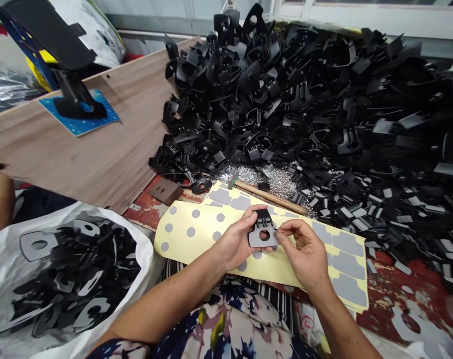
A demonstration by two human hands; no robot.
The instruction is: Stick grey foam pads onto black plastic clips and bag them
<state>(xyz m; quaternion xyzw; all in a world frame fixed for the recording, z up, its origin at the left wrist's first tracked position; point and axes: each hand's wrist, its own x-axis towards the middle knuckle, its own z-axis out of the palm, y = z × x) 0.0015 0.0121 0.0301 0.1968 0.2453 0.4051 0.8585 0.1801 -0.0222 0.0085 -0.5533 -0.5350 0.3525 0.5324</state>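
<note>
My left hand (238, 238) is closed around a black plastic stand base (258, 240), which has a round hole and hinge lugs along its upper edge. A grey pad covers its flat face. At the right side of the base, the thumb and fingertips of my right hand (301, 247) are pinched together near the hinge. What they hold is too small to make out. Beneath both hands lie yellow backing sheets (181, 249) with grey round stickers and larger grey shaped ones.
Behind the sheets, a hammer (271, 196) lies beside loose metal pins (248, 173). Black plastic parts (286, 99) are heaped high beyond. On the left stand a white sack (146, 254) of parts and a wooden board (136, 89) bearing an assembled black stand (80, 94). A brown block (165, 190) sits nearby.
</note>
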